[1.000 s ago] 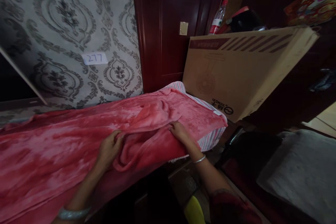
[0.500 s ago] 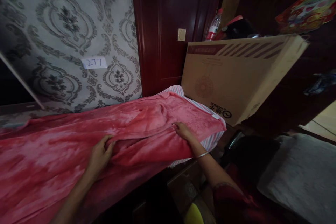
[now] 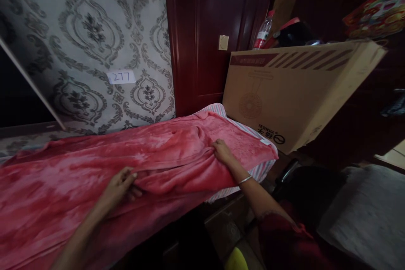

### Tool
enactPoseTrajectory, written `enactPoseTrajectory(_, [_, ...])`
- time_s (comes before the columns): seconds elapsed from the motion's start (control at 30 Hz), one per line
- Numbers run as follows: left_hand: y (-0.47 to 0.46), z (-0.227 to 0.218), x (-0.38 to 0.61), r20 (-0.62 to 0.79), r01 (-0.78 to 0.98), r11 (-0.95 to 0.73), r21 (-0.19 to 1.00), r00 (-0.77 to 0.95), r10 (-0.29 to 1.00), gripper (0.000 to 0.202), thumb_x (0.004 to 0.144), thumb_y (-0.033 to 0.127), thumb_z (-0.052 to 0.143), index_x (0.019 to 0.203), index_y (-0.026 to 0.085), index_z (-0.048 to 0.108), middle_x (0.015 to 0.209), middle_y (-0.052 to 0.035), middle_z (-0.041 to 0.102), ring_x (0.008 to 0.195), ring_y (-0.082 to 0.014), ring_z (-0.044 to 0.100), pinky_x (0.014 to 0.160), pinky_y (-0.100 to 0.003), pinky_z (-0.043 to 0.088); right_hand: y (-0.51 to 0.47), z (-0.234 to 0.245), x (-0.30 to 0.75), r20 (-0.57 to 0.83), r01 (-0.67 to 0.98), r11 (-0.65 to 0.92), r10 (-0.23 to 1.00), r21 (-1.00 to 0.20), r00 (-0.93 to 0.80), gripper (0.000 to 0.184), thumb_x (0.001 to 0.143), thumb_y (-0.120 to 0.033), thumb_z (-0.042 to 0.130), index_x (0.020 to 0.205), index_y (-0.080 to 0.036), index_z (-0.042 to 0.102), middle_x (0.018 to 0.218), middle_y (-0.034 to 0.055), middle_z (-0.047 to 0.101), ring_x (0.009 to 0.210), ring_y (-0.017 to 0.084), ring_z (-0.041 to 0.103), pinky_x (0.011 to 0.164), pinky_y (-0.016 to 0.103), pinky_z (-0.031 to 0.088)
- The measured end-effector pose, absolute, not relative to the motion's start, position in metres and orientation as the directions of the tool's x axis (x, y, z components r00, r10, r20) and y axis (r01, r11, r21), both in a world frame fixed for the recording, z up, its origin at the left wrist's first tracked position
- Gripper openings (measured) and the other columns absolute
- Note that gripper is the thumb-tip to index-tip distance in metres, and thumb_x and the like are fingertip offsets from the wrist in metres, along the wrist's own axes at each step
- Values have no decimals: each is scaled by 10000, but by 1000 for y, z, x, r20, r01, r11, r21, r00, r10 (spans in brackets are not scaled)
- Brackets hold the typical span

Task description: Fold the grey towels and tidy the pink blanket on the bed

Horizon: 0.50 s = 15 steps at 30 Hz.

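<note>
A pink-red fleece blanket [image 3: 95, 164] lies spread over a long, narrow bed, with a low fold running between my hands. My left hand [image 3: 119, 185] is at the near side, its fingers gathered into that fold. My right hand [image 3: 223, 152], with a thin silver bangle [image 3: 245, 179] on its wrist, pinches the blanket near its right end. A striped sheet [image 3: 262, 173] shows beneath the blanket's edge at the right and far end. What lies under the blanket is hidden.
A large cardboard box [image 3: 284, 93] leans against the bed's far right end. Behind it stand a dark red wooden door [image 3: 202, 29] and a plastic bottle [image 3: 262, 31]. Patterned wallpaper [image 3: 95, 38] covers the far wall. A grey cushion [image 3: 363, 215] lies at lower right.
My left hand has slid down and left from the fold, and my right hand has moved slightly up and right. The fold between them looks flatter, and the view has shifted slightly.
</note>
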<state>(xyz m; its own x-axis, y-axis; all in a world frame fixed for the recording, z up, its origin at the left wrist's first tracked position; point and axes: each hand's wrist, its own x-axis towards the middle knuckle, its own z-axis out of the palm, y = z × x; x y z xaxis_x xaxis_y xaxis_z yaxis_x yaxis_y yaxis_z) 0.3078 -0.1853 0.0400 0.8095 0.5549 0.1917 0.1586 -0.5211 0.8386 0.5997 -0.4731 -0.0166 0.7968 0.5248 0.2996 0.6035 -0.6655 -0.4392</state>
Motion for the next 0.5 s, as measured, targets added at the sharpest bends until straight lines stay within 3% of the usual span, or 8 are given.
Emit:
enactPoseTrajectory(0.1, [-181,72,321,185,31,-355,934,808,559,336,818,543,610,829,249,449,530,30,632,604,-262,727,552,-363,583,-482,-1,601,392,630,-616,493,-472,776,300,734,-47,496,940,-148,689,1116,144,656,1117,244,529,989,331,397])
enactPoseTrajectory(0.2, [-179,120,347,166,-89,-173,981,847,506,242,828,376,645,822,242,444,589,50,646,655,-253,749,599,-361,605,-500,20,604,466,645,-544,446,-537,764,287,711,-113,492,948,-174,642,1023,96,659,1019,236,559,930,345,435])
enactPoseTrajectory(0.3, [-182,176,382,187,-158,-101,982,842,506,117,886,240,554,812,208,469,689,1,693,815,-286,766,714,-423,629,-525,47,604,616,670,-281,264,-687,743,159,745,-247,504,874,-207,588,869,28,613,854,205,552,817,321,457])
enactPoseTrajectory(0.37, [-189,214,409,276,-234,-146,961,830,484,87,915,161,492,829,175,496,833,-32,723,923,-282,754,818,-452,611,-543,70,604,681,687,-75,92,-723,727,138,748,-325,547,829,-216,568,807,-4,572,795,182,525,765,293,448])
enactPoseTrajectory(0.43, [-198,250,440,416,-367,-196,909,799,434,165,944,124,387,839,118,513,872,-37,706,909,-236,750,864,-449,574,-560,95,605,701,701,34,-27,-712,713,166,738,-361,601,816,-218,572,780,-23,557,763,161,507,731,270,439])
enactPoseTrajectory(0.47, [-203,267,458,498,-452,-209,867,800,334,192,950,132,363,863,68,521,880,-28,681,915,-199,740,904,-436,542,-568,107,608,704,707,69,-73,-703,707,176,728,-366,627,808,-217,577,766,-31,554,741,150,498,714,261,437])
enactPoseTrajectory(0.5, [-210,283,477,573,-525,-229,820,757,314,75,900,113,502,829,97,519,809,-15,682,789,-166,739,885,-459,588,-575,119,613,707,716,100,-115,-691,698,183,717,-365,649,799,-215,583,754,-37,553,717,139,490,699,255,436])
